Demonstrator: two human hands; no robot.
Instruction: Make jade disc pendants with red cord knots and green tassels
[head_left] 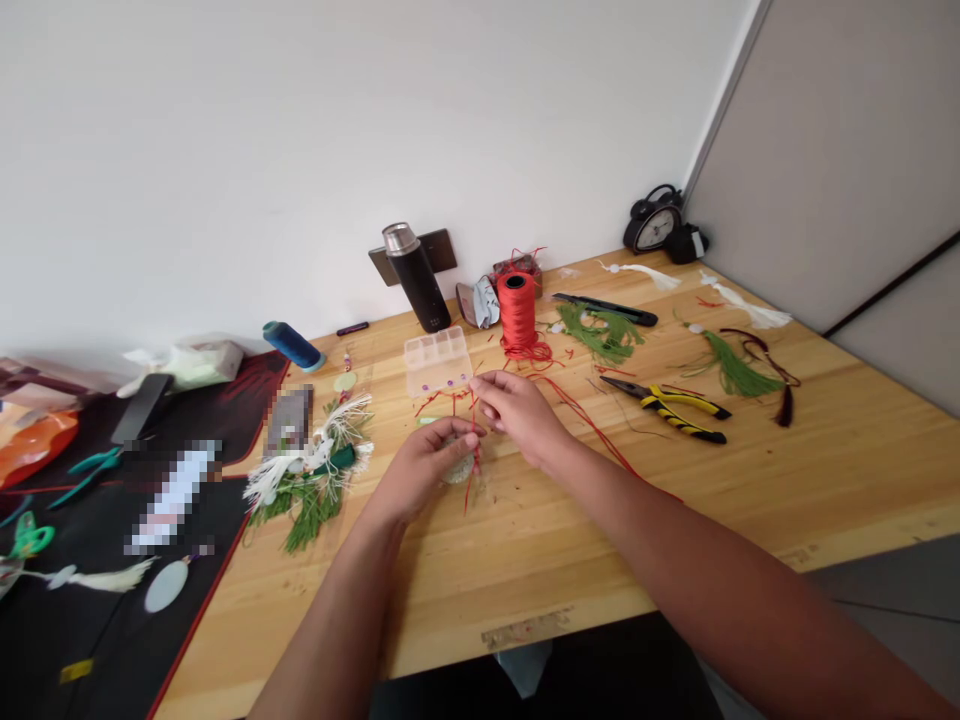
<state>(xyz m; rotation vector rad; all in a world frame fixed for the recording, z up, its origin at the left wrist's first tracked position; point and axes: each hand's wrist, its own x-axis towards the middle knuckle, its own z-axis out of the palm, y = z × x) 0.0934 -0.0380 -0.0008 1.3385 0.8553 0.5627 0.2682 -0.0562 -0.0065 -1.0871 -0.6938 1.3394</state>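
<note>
Over the middle of the wooden table, my left hand (441, 452) is closed on a thin red cord (468, 497), whose tail hangs below the fingers. My right hand (513, 408) pinches an upper stretch of red cord just above and to the right of the left one. Partly hidden under my left hand is a round, clear, glass-like piece (456, 470). Right behind the hands lies a clear compartment box (436, 362) with a few purple beads along its near edge. A red thread spool (517, 312) stands behind my right hand, loose cord around its base.
Yellow-and-black pliers (679, 408), a utility knife (611, 308) and green tassels (731, 365) lie to the right. A black thermos (418, 285) leans near the wall. White and green tassels (311, 480) and a blue thread spool (294, 346) are left, beside a black mat (97, 610).
</note>
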